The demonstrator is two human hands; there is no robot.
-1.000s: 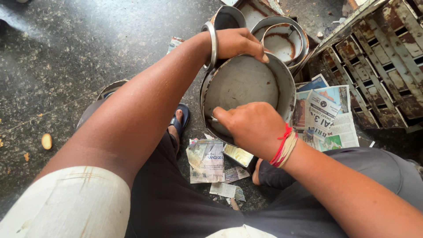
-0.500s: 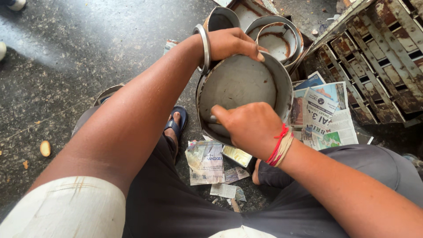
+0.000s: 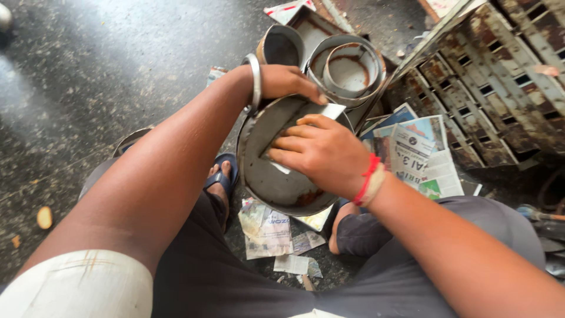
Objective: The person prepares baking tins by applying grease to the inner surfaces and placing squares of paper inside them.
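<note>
Round metal pan point(image 3: 276, 182), grey with rust patches near its lower rim, is held tilted above the person's lap, its inside facing up toward the camera. Left hand point(image 3: 285, 81) clamps the top rim, fingers curled over the edge, a metal bangle point(image 3: 255, 82) on that wrist. Right hand point(image 3: 321, 153) lies inside the pan, fingers pressed together and flat on a pale sheet point(image 3: 326, 112), likely sandpaper or paper, which sticks out past the upper rim. A red thread band point(image 3: 368, 179) sits on the right wrist.

Risks, as judgement:
- Only one hand grips the pan, at one point of the rim. Hard pressure from the right hand could twist it out of that grip and drop it onto the sandalled foot point(image 3: 220, 185) just below.
- Rim edges look thin and rusty. A slip of the fingers toward the rim could cut skin.
- Sheet is only pinned by flat fingers, not pinched, so it could slide or crumple, leaving bare fingertips rubbing on rust.
- Rusty ring-shaped tins point(image 3: 347, 68) stand just beyond the pan. A jerk of the left hand could knock them over.
- Newspaper pieces point(image 3: 412, 153) on the dark stone floor point(image 3: 88, 88) lie loose beside the knee.
</note>
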